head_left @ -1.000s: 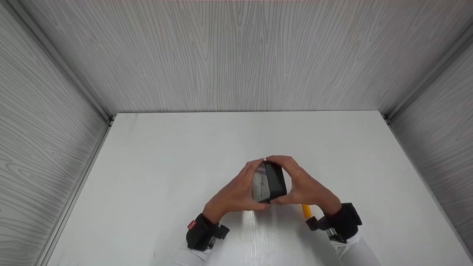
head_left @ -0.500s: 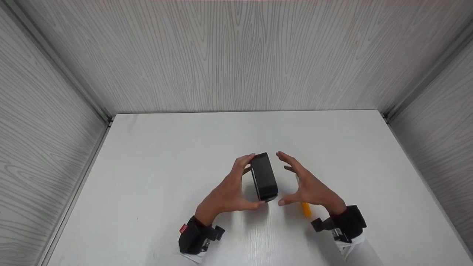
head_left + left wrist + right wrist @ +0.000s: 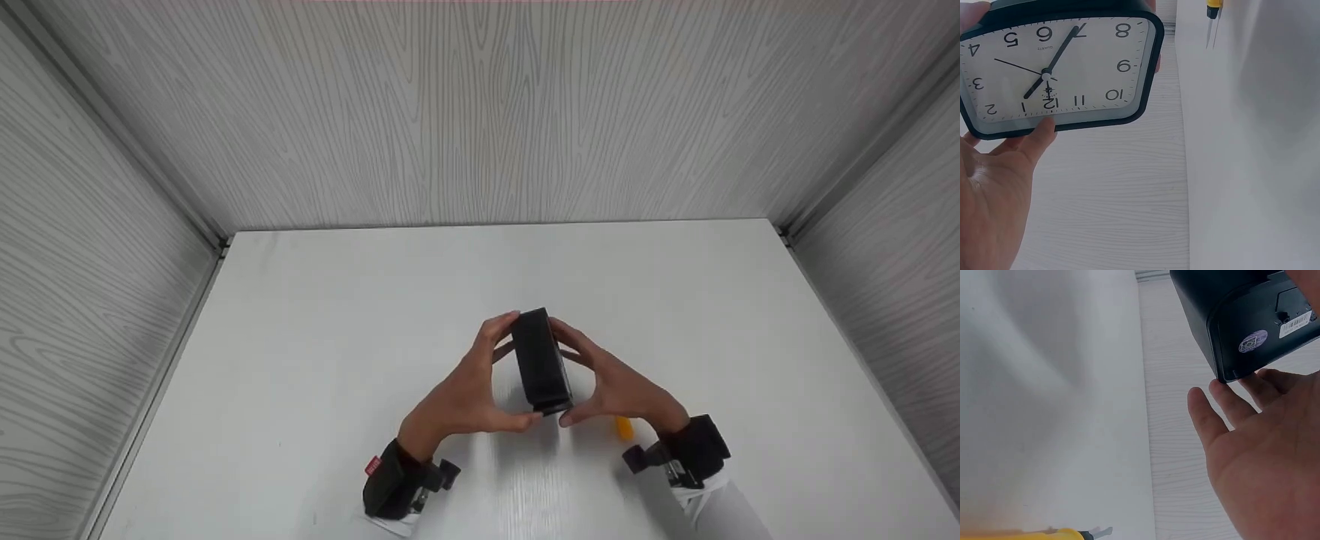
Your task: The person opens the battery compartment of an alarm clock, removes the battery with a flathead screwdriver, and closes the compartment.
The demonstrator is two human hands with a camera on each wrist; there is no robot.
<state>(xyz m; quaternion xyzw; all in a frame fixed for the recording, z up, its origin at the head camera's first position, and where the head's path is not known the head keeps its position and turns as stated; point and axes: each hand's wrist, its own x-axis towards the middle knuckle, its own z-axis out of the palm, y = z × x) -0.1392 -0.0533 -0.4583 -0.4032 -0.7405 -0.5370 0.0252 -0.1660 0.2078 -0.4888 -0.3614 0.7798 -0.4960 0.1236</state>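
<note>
Both hands are around a black alarm clock held up over the white table, its narrow black side facing the head camera. My left hand grips it from the left, fingers at the far end and thumb at the near end. The left wrist view shows the clock's white face upside down, with dark hands and numerals. From the right, my right hand spans the clock's back with fingers and thumb. Fingertips meet the lower edge of the back, which carries a barcode label and a purple round sticker.
A yellow-handled screwdriver lies on the white table beneath my right hand, partly hidden in the head view. Grey wood-grain panels stand behind the table and on both sides.
The clock has turned so its face no longer shows to the head camera, and it shifted slightly left. My right hand let go, moved off right, then came back onto the clock.
</note>
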